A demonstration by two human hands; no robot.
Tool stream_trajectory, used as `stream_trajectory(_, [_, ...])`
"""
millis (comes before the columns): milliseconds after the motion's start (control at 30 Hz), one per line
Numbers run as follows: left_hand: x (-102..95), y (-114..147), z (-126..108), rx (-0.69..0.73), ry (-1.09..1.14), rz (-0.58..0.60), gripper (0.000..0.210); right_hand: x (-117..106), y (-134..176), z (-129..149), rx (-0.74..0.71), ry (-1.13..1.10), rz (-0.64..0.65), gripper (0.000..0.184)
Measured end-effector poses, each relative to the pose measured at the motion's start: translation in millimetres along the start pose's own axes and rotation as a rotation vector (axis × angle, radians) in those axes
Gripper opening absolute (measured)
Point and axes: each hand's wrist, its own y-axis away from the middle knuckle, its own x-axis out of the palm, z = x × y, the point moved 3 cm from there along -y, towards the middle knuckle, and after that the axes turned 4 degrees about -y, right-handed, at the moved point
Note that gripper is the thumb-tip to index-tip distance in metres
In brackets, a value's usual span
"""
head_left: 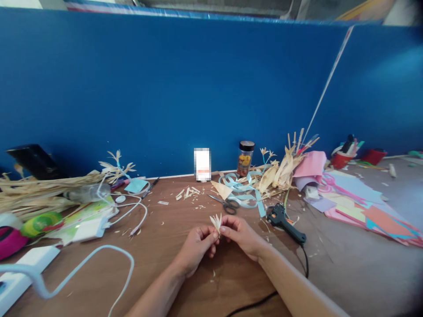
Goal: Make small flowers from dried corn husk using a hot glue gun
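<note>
A husk flower (216, 221) sits between the left hand (198, 245) and the right hand (243, 235), above the worktop (158, 277). Beyond them lie scissors (230, 207), with husk scraps (188, 193) to their left and ribbon (258, 200) to their right. A jar (245, 159) stands farther back, near the partition (198, 88) that rises behind everything. Dried husks (276, 176) are heaped right of the jar. A glue gun (287, 225) lies right of the right hand; farther right spread paper sheets (391, 221), with a cup (342, 160) behind them. On the far left, a bottle (87, 193) lies beside a husk bundle (33, 189), and a power strip (41, 259) lies in front of both.
</note>
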Motion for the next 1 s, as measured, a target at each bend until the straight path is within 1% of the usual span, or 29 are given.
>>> stream_trajectory(167, [0.1, -0.6, -1.4, 0.012, -0.059, 0.004, 0.028, 0.2, 0.3, 0.6, 0.031, -0.051, 0.026, 0.017])
stream_trajectory(333, [-0.9, -0.3, -2.2, 0.01, -0.112, -0.025, 0.029, -0.3, 1.1, 1.1, 0.074, -0.05, 0.012, 0.022])
stream_trajectory(533, [-0.9, 0.4, -1.8, 0.039, -0.152, -0.031, 0.027, 0.0, 1.4, 1.1, 0.07, -0.063, 0.014, 0.021])
stream_trajectory(767, [-0.9, -1.2, 1.2, 0.063, -0.211, -0.149, 0.026, 0.8, 0.1, 0.2, 0.058, -0.065, -0.027, 0.022])
stream_trajectory(833, [-0.8, -1.9, 1.1, 0.065, -0.206, -0.134, 0.026, 0.4, -0.4, -0.4, 0.055, -0.059, -0.03, 0.02])
stream_trajectory(900, [-0.5, -2.4, 0.5, 0.073, -0.172, -0.093, 0.026, 0.0, -0.8, -0.9, 0.055, -0.055, -0.028, 0.02])
stream_trajectory(1000, [-0.5, -2.4, -0.4, 0.074, -0.137, -0.065, 0.028, 0.0, -1.0, -0.3, 0.054, -0.052, -0.026, 0.022])
